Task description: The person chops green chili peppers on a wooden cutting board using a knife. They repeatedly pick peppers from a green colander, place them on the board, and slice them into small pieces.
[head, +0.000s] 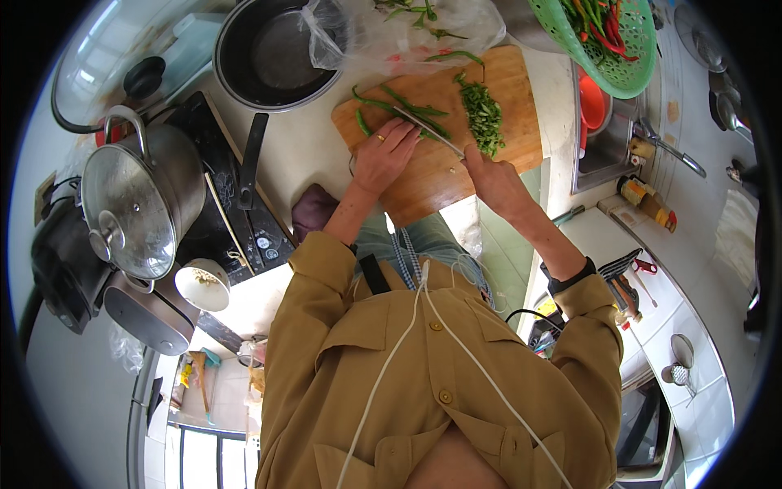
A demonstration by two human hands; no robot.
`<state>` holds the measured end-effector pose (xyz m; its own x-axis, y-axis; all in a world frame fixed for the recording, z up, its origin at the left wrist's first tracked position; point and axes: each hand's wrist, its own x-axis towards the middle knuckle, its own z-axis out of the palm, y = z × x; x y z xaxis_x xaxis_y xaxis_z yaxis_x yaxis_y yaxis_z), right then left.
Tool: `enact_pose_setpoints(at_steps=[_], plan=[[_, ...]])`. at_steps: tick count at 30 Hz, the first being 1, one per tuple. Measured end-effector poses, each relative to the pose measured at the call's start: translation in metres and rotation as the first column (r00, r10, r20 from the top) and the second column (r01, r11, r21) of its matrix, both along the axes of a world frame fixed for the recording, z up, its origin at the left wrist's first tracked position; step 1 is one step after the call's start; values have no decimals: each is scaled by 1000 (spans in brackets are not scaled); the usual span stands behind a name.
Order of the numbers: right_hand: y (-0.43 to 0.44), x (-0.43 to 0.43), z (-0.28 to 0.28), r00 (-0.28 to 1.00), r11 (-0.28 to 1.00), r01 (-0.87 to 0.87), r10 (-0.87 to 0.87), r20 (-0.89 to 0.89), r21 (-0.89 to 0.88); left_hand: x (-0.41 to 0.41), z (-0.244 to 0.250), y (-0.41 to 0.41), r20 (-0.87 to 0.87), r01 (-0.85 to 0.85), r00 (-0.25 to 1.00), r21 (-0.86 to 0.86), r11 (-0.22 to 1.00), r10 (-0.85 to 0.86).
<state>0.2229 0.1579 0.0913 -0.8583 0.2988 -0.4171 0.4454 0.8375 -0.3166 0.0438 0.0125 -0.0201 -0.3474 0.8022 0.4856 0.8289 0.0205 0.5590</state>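
On a wooden cutting board (427, 177), my left hand (388, 153) presses down on several long green chili peppers (406, 107), its fingertips close to a kitchen knife. My right hand (495, 183) grips the handle of that knife (437, 133), whose blade points up and left across the peppers. Chopped green chili (482, 116) forms a long pile on the right half of the board. One whole green pepper (455, 56) lies at the board's far edge, by a clear plastic bag (409, 36) with more green peppers and stems on it.
A black frying pan (278, 55) stands beyond the board on the left, its handle toward me. A lidded steel pot (143, 195) is at the far left by a black cooktop (244, 238). At the right are a green basket of chilies (641, 67) and a steel sink (605, 165).
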Motion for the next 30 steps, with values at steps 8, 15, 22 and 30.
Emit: enact_pose_setpoints(at_steps=[8, 15, 22, 30], plan=[[-1, -2, 1, 997, 996, -72, 71, 14, 56, -1, 1, 2, 28, 6, 1000, 1, 1000, -6], [-4, -13, 14, 998, 999, -48, 48, 34, 15, -1, 1, 0, 1, 11, 1000, -29, 1000, -11], [-3, -14, 13, 998, 998, -56, 55, 27, 38, -1, 3, 1, 36, 5, 999, -22, 1000, -4], [-3, -17, 15, 998, 997, -55, 53, 36, 48, 0, 3, 2, 36, -18, 999, 5, 1000, 18]])
